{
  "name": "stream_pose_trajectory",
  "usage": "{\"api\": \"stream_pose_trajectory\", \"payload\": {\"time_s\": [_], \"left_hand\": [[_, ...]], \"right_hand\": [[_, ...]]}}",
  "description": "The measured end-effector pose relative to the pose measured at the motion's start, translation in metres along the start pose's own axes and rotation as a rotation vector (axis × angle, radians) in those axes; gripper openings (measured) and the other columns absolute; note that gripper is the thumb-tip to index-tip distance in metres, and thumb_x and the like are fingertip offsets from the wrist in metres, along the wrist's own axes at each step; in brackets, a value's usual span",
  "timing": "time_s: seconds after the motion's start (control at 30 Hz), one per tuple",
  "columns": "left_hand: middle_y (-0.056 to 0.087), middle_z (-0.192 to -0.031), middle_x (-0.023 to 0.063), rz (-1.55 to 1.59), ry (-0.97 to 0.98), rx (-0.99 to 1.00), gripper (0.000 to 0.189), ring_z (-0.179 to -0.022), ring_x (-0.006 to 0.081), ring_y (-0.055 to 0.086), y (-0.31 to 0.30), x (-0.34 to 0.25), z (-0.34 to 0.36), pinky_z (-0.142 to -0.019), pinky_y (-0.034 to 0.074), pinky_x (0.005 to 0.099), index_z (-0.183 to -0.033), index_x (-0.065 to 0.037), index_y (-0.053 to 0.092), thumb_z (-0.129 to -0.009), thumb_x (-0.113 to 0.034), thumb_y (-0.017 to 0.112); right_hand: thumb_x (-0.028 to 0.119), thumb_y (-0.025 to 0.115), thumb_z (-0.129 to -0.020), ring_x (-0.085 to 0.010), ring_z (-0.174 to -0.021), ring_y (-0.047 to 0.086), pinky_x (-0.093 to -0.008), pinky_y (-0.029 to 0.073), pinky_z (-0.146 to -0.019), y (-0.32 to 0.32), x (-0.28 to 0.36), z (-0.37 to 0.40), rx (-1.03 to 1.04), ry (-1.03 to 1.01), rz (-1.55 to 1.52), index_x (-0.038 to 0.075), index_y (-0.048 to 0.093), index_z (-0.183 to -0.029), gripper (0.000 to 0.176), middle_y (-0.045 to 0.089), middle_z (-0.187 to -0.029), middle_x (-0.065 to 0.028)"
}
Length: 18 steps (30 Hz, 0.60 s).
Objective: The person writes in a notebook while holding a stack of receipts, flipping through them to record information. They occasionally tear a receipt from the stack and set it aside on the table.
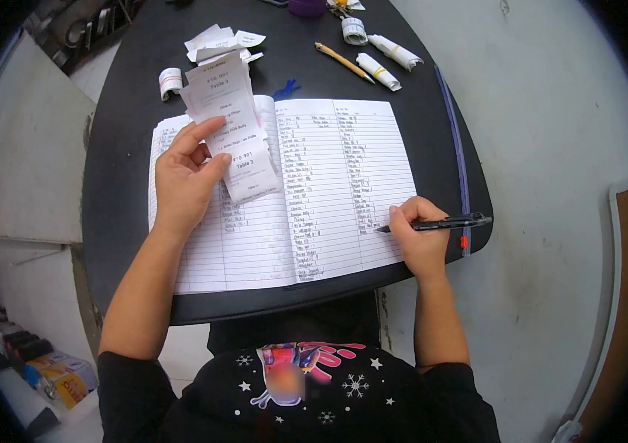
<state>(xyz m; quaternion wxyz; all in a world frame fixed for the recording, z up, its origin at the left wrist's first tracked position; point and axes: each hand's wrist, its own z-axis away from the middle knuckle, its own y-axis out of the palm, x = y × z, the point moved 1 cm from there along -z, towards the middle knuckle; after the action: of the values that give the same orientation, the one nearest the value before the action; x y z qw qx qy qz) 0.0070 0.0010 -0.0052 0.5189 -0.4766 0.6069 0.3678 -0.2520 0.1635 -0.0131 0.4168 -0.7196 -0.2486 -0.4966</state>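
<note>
In my left hand (pixel 190 173) is a stack of printed paper receipts (pixel 244 166), pinched between thumb and fingers above the left page. The top slip reads "#10-901 Table 3". My right hand (pixel 423 236) grips a black pen (pixel 455 221), its tip at the lower right of the right page. Beneath both hands lies an open lined notebook (pixel 314 251), filled with handwritten lists in columns. The held receipts cover part of its left page.
Behind the notebook are a heap of loose receipts (pixel 221 44), a paper roll (pixel 170 83), a wooden-barrelled pen (pixel 343 62) and rolled papers (pixel 379 71) with bands. A blue zip pouch edge (pixel 454 148) runs along the right side of the black table (pixel 129 96).
</note>
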Motion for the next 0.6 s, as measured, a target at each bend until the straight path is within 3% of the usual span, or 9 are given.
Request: {"api": "stream_pose_trajectory", "payload": {"time_s": [0.37,0.47,0.57,0.6], "left_hand": [[0.056,-0.121,0.0138,0.007,-0.007,0.009,0.044,-0.097,0.0169,0.060,0.0003,0.0017,0.0013,-0.085,0.051,0.0295,-0.119,-0.001,0.058,-0.076,0.006,0.062],[0.055,-0.121,0.0137,0.037,0.002,0.023,0.044,-0.099,0.0168,0.059,-0.0007,0.0036,0.0014,-0.086,0.051,0.0295,-0.119,-0.001,0.057,-0.076,0.007,0.061],[0.055,-0.122,0.0131,0.089,0.000,0.037,0.043,-0.100,0.0167,0.059,0.0004,0.0021,0.0008,-0.087,0.050,0.0290,-0.118,0.000,0.057,-0.076,0.008,0.060],[0.054,-0.122,0.0126,0.114,-0.004,0.038,0.043,-0.100,0.0167,0.059,0.0007,0.0046,0.0003,-0.088,0.050,0.0287,-0.118,0.000,0.058,-0.076,0.009,0.060]], "right_hand": [[0.002,0.066,-0.076,-0.0054,-0.050,0.040,-0.0241,0.031,-0.047,0.0004,-0.0024,0.0011,0.031,-0.113,0.091,0.003,0.046,-0.055,0.029,0.048,-0.053,0.0018],[0.003,0.064,-0.079,-0.0060,-0.050,0.043,-0.0230,0.033,-0.047,-0.0017,-0.0005,-0.0002,0.009,-0.076,0.015,0.002,0.049,-0.061,0.024,0.050,-0.055,0.0003],[0.005,0.062,-0.084,-0.0070,-0.052,0.049,-0.0217,0.039,-0.049,-0.0013,0.0003,-0.0025,-0.001,0.134,-0.343,0.001,0.053,-0.073,0.015,0.052,-0.058,-0.0018],[0.011,0.056,-0.091,-0.0100,-0.057,0.057,-0.0209,0.045,-0.052,-0.0004,0.0014,-0.0050,0.010,0.069,-0.255,0.002,0.054,-0.084,0.012,0.059,-0.065,-0.0071]]}}
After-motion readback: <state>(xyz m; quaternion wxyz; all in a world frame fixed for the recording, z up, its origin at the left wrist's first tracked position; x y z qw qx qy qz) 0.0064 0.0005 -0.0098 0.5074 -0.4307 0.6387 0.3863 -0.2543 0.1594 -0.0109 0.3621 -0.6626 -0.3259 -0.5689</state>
